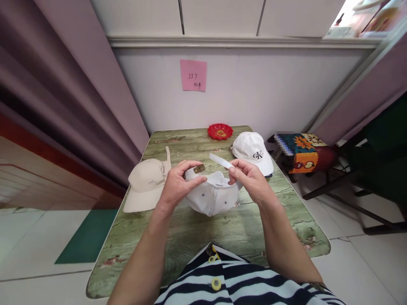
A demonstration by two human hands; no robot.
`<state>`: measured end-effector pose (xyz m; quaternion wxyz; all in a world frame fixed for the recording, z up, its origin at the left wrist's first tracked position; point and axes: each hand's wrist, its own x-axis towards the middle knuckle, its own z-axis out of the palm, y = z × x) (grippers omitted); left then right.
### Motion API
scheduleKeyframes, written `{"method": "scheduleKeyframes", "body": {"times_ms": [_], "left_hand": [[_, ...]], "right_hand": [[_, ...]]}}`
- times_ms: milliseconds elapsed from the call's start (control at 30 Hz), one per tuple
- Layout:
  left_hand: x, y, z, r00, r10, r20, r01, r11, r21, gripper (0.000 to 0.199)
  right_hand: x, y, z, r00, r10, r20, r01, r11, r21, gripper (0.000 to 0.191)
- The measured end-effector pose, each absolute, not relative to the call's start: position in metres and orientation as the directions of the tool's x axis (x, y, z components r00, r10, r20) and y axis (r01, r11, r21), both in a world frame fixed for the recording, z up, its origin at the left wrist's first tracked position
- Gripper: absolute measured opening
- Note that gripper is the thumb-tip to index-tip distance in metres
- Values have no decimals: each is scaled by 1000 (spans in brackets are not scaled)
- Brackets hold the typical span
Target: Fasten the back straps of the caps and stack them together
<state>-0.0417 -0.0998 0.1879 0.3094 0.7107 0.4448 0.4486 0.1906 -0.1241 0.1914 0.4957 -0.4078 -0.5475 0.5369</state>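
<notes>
A white cap is held above the table between my two hands, its inside turned partly up. My left hand grips the cap's left edge beside a brass-coloured buckle. The loose white strap is pinched between the thumb and fingers of my right hand, its free end pointing left, apart from the buckle. A beige cap with a loose strap lies to the left. Behind my right hand sits another white cap with black letters on its front.
A red scalloped dish stands at the back of the green wood-patterned table. A pink note is stuck to the wall behind. At the right are a patterned cloth-covered stool and dark chair legs. Curtains hang on both sides.
</notes>
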Motion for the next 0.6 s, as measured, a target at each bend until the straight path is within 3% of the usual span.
{"method": "scheduleKeyframes", "body": {"times_ms": [167, 333, 600], "left_hand": [[-33, -97, 186, 174, 903, 394, 358, -430, 829, 22], [-28, -99, 190, 226, 879, 420, 405, -477, 780, 12], [-32, -97, 181, 355, 879, 319, 269, -423, 865, 17]], "right_hand": [[188, -126, 191, -209, 977, 36, -53, 26, -998, 24], [185, -127, 194, -136, 991, 11, -222, -20, -975, 13], [181, -125, 186, -99, 995, 2, -298, -27, -954, 25]]}}
